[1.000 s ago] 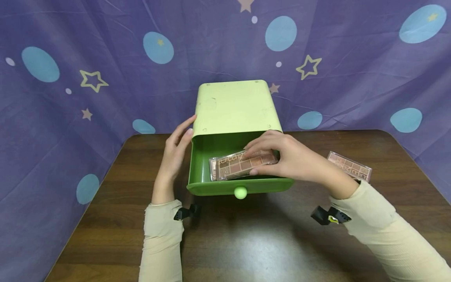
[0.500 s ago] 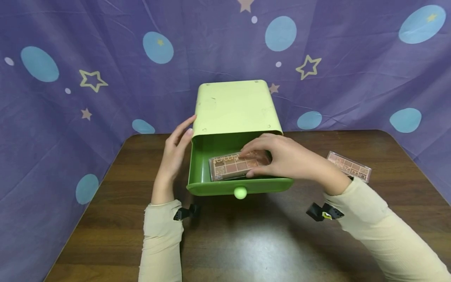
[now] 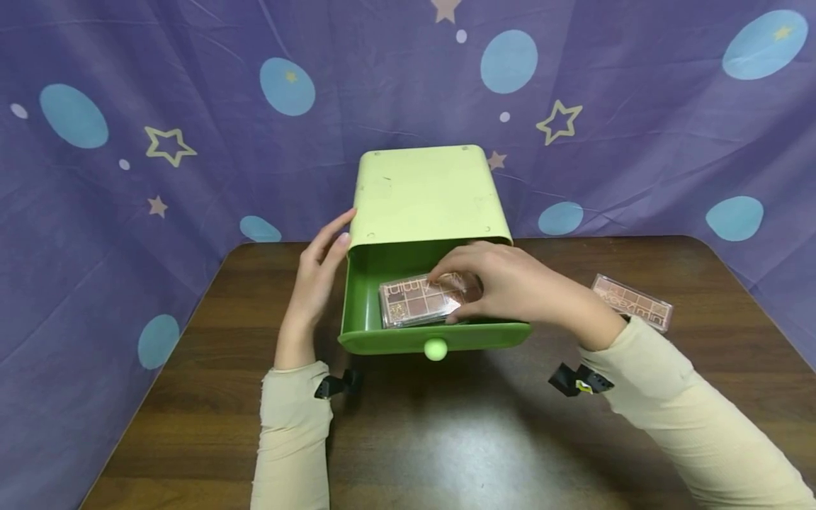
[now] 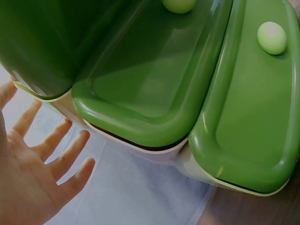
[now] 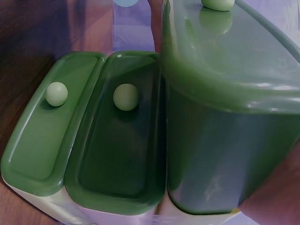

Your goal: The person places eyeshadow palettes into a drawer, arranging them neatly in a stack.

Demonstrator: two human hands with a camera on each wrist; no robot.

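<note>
A pale green drawer cabinet [image 3: 430, 191] has its dark green top drawer [image 3: 370, 343] pulled out. Inside the drawer lies an eyeshadow palette [image 3: 417, 301] with a clear lid and brown pans. My right hand [image 3: 513, 287] pinches the palette's right end between thumb and fingers, its fingertips partly hidden. My left hand [image 3: 315, 273] rests its fingertips on the cabinet's left side; in the left wrist view, its fingers are spread and straight. In the right wrist view the pulled-out drawer [image 5: 211, 154] hides most of my right hand.
Another eyeshadow palette [image 3: 631, 303] lies on the brown wooden table [image 3: 459, 439], right of the cabinet. Two lower drawers, the middle one [image 4: 145, 93] and the bottom one [image 4: 253, 108], are shut, with round knobs. A purple curtain [image 3: 408, 92] hangs behind.
My right hand has moved slightly left and lowered the palette into the drawer, over the edge of another palette seen there earlier. The left hand stays put.
</note>
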